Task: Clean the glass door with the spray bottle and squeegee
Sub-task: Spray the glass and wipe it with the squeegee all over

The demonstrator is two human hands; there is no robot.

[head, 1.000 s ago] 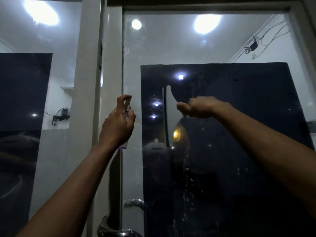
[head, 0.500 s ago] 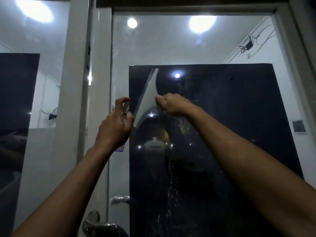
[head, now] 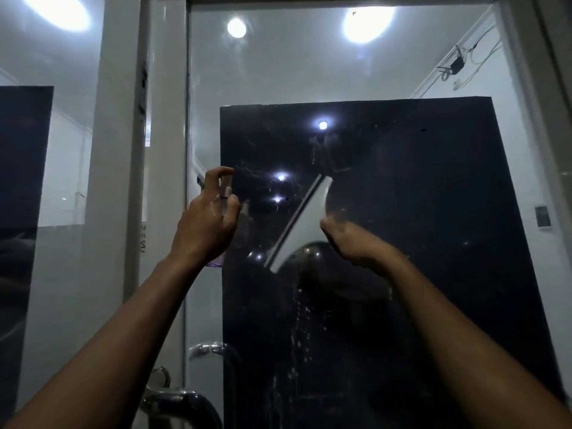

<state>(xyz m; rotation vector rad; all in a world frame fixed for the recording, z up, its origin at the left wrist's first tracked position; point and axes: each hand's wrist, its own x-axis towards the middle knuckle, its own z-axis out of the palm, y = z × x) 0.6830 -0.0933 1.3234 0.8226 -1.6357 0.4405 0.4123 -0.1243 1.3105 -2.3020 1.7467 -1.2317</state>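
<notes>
My right hand (head: 349,239) gripped the squeegee (head: 298,224), blade tilted toward one o'clock. My left hand (head: 205,224) held the spray bottle (head: 221,212). I judged firm, even pressure against the glass door (head: 433,181) best.

Two hands (left hand (head: 205,226), right hand (head: 353,243)), one spray bottle (head: 223,209), one squeegee (head: 301,221), one glass door (head: 402,212).

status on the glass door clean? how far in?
Done: glass door already sprayed, droplets run down the lower pane. In hand: right hand holds the squeegee tilted at the wet patch; left hand grips the spray bottle. Left: wiping the streaked glass below.
</notes>
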